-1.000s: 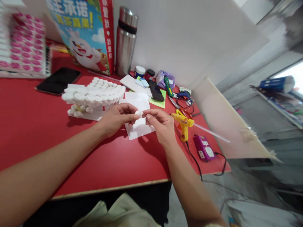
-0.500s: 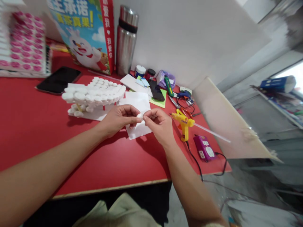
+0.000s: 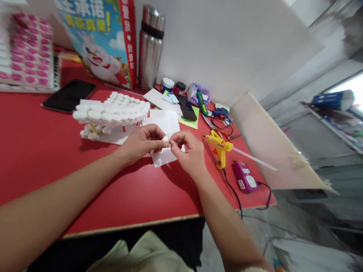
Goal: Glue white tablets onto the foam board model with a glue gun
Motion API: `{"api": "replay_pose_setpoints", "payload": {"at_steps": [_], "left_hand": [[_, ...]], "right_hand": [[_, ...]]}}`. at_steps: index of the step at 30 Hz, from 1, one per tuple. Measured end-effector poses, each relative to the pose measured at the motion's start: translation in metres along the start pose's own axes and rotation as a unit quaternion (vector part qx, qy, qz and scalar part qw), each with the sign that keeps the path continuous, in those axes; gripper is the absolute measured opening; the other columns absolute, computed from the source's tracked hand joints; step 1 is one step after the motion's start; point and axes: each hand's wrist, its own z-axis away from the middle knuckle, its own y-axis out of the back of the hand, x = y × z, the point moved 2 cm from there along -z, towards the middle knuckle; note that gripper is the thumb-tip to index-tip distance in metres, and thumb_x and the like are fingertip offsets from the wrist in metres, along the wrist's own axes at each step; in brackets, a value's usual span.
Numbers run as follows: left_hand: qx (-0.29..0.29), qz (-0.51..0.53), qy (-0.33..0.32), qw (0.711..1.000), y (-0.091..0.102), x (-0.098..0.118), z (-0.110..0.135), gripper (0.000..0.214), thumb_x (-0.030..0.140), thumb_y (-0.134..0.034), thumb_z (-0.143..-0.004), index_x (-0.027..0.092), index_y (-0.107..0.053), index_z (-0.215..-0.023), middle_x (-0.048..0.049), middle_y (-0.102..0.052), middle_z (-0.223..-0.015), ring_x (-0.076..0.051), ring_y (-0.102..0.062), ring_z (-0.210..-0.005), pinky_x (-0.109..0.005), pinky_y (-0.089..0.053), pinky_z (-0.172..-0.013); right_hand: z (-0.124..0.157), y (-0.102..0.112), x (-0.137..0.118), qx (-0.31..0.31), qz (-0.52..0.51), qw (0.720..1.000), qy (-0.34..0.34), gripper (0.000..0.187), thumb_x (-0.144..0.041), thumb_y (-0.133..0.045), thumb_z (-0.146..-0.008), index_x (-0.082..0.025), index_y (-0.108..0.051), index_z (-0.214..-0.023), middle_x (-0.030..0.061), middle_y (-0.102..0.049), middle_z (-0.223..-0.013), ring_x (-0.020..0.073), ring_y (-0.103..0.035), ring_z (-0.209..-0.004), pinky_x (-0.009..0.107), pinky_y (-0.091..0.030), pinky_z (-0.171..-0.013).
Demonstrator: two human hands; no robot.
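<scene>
Between both hands, over a white sheet of paper [image 3: 166, 159], is a small soft-looking white piece [image 3: 166, 139]; I cannot make out its material. My left hand [image 3: 143, 141] pinches it between thumb and fingers. The fingertips of my right hand [image 3: 188, 149] are closed together at its right edge, partly hiding it. Left of the hands stands a model [image 3: 112, 112] covered with rounded white pieces, on a white base with thin red and yellow supports.
A yellow glue gun [image 3: 219, 145] and a purple power socket [image 3: 245, 176] lie to the right. Behind are a steel flask [image 3: 151, 49], small jars [image 3: 167, 84], a green cutter [image 3: 202, 102] and a printed bag [image 3: 104, 45]. A black phone [image 3: 69, 95] lies back left.
Both hands stay over the paper with the white piece. My right fingertips have shifted slightly left and curled a little more; the whole view has moved very slightly.
</scene>
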Motion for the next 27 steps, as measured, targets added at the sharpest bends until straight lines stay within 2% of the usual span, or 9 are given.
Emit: {"api": "replay_pose_setpoints", "payload": {"at_steps": [9, 12, 16, 19, 27], "left_hand": [[0.008, 0.026, 0.015, 1.000, 0.003, -0.004, 0.001, 0.035, 0.025, -0.089, -0.066, 0.018, -0.059, -0.082, 0.0051, -0.064, -0.060, -0.008, -0.057, -0.051, -0.018, -0.044, -0.049], [0.003, 0.036, 0.013, 0.999, 0.004, -0.004, 0.000, 0.033, 0.026, -0.088, -0.068, 0.019, -0.060, -0.083, 0.0053, -0.064, -0.059, -0.008, -0.057, -0.050, -0.018, -0.043, -0.049], [-0.004, 0.041, 0.006, 0.999, 0.003, -0.002, 0.001, 0.032, 0.026, -0.088, -0.068, 0.018, -0.061, -0.082, 0.0045, -0.066, -0.061, -0.008, -0.057, -0.051, -0.018, -0.044, -0.050], [-0.013, 0.041, 0.010, 0.999, 0.002, -0.001, 0.002, 0.031, 0.027, -0.089, -0.067, 0.018, -0.065, -0.083, 0.0033, -0.067, -0.065, -0.008, -0.057, -0.052, -0.019, -0.045, -0.050], [-0.006, 0.003, 0.005, 1.000, 0.002, -0.002, 0.001, 0.029, 0.031, -0.090, -0.067, 0.017, -0.071, -0.084, 0.0013, -0.066, -0.065, -0.010, -0.057, -0.054, -0.021, -0.044, -0.051]], "right_hand": [[0.000, 0.002, -0.001, -0.040, 0.022, 0.997, 0.060, 0.008, -0.014, -0.061, -0.094, -0.020, -0.063, -0.089, 0.0022, -0.066, -0.087, 0.0120, -0.058, -0.070, 0.028, -0.047, -0.064], [-0.002, 0.006, -0.001, -0.032, -0.008, 0.999, 0.034, 0.007, -0.018, -0.065, -0.094, -0.020, -0.065, -0.087, 0.0019, -0.067, -0.086, 0.0122, -0.058, -0.070, 0.028, -0.047, -0.064], [-0.004, 0.011, 0.003, 0.014, -0.073, 0.996, -0.042, 0.010, -0.023, -0.073, -0.090, -0.021, -0.066, -0.083, -0.0006, -0.065, -0.079, 0.0118, -0.056, -0.068, 0.027, -0.046, -0.064], [-0.004, 0.012, 0.005, 0.038, -0.086, 0.993, -0.071, 0.014, -0.026, -0.076, -0.087, -0.020, -0.065, -0.079, -0.0021, -0.063, -0.074, 0.0109, -0.053, -0.064, 0.027, -0.043, -0.060], [0.000, 0.008, -0.004, 0.060, 0.011, 0.997, -0.043, 0.018, -0.026, -0.072, -0.088, -0.021, -0.061, -0.075, -0.0031, -0.059, -0.068, 0.0107, -0.051, -0.059, 0.027, -0.043, -0.058]]}}
